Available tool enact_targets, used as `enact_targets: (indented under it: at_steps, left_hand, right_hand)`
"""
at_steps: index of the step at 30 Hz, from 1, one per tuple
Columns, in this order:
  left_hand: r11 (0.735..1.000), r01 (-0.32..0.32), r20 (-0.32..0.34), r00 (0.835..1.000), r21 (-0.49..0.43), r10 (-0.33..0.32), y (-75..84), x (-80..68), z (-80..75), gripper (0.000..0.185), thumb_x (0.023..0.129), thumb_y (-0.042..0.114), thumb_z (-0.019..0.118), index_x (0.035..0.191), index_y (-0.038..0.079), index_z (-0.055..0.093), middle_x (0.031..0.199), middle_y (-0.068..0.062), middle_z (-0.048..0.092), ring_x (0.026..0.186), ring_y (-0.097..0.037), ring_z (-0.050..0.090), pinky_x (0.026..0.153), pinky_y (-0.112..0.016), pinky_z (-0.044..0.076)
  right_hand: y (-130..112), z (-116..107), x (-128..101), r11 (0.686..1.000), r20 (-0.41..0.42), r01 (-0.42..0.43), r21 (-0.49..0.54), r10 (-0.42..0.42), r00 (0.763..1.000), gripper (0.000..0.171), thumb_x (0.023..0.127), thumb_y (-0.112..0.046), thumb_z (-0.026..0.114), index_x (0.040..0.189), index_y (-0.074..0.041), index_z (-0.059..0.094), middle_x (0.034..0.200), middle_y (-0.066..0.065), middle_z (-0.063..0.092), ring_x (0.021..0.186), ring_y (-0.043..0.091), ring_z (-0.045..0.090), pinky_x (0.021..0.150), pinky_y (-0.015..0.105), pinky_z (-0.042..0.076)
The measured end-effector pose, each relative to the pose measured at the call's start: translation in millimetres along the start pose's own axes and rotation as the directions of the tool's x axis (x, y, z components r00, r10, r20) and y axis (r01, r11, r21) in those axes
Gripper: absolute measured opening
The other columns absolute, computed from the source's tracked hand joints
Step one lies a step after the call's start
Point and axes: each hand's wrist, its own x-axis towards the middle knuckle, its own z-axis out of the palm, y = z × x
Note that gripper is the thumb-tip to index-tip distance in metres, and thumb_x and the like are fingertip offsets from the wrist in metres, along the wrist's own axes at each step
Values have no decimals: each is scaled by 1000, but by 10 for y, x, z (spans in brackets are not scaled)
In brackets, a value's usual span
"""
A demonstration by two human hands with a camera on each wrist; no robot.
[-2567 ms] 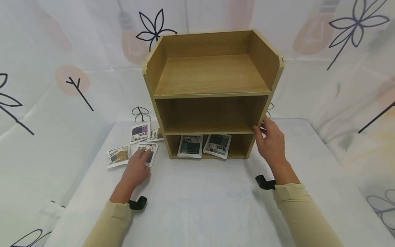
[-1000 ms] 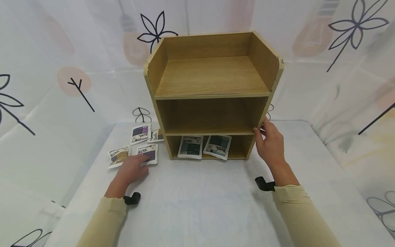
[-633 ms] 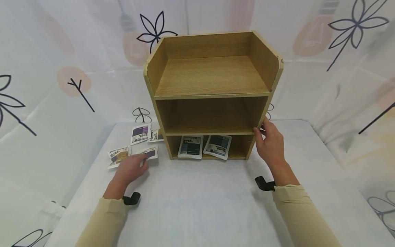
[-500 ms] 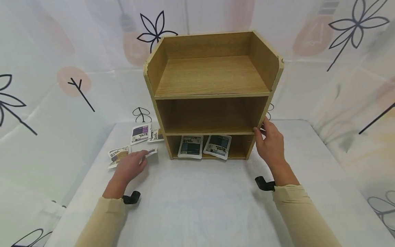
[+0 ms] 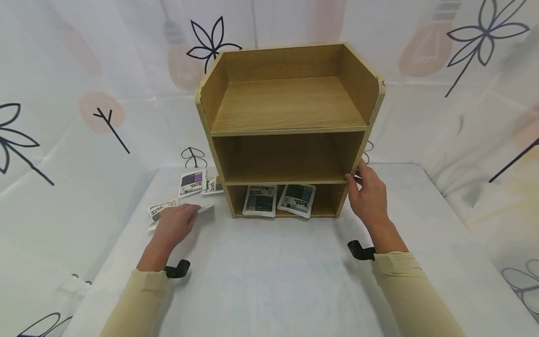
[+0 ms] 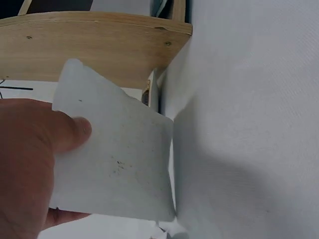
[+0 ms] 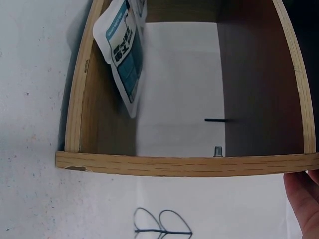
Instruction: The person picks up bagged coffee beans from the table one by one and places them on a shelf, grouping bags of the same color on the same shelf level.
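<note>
My left hand (image 5: 174, 224) pinches a flat white pouch (image 6: 114, 154) by one edge, thumb on its plain back. The pouch is tipped up, so only a thin strip shows in the head view; its printed front is hidden. On the right, my right hand (image 5: 368, 194) grips the side panel of a wooden shelf unit (image 5: 290, 131), thumb near the front edge, most fingers hidden behind. Two teal-labelled pouches, one on the left (image 5: 259, 201) and one on the right (image 5: 297, 200), lean in the shelf's bottom compartment.
Left of the shelf lie a purple-labelled pouch (image 5: 192, 182), a partly covered pouch (image 5: 212, 185) and another pouch (image 5: 160, 209) partly behind my left hand. All rest on a white-covered table (image 5: 269, 271). A patterned white curtain (image 5: 139, 56) hangs behind.
My left hand first touched the flat pouch, then pinched its edge and tipped it up until its print turned out of sight. My right hand stays on the shelf.
</note>
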Motion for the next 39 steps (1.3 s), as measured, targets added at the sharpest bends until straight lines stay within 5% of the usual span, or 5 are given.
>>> enact_targets:
  at_steps: [12, 24, 39]
  left_hand:
    - [999, 50, 72, 996, -10, -49, 119, -81, -303, 24, 93, 13, 62, 116, 8, 67, 107, -10, 73, 93, -28, 69, 80, -44, 56]
    - [996, -74, 9, 997, -53, 74, 299, -152, -490, 23, 91, 14, 65, 113, 10, 70, 106, -7, 74, 92, -27, 71, 80, -44, 57]
    - [990, -133, -40, 990, -42, 132, 570, -214, -739, 23, 90, 15, 67, 112, 12, 70, 106, -6, 74, 91, -24, 72, 78, -42, 58]
  right_hand:
    - [15, 6, 0, 1000, -6, 7, 1, -7, 1000, 49, 97, -10, 55, 144, -6, 42, 124, 23, 59, 111, 40, 63, 89, 51, 54]
    - [-6, 0, -2, 1000, 1, -3, -8, 3, 1000, 47, 98, -11, 55, 142, -6, 43, 124, 23, 60, 111, 39, 63, 89, 51, 54]
    - [-4, 3, -10, 1000, 1, -8, 5, 8, 1000, 47, 98, -11, 54, 143, -5, 43, 123, 23, 59, 111, 40, 63, 90, 51, 54]
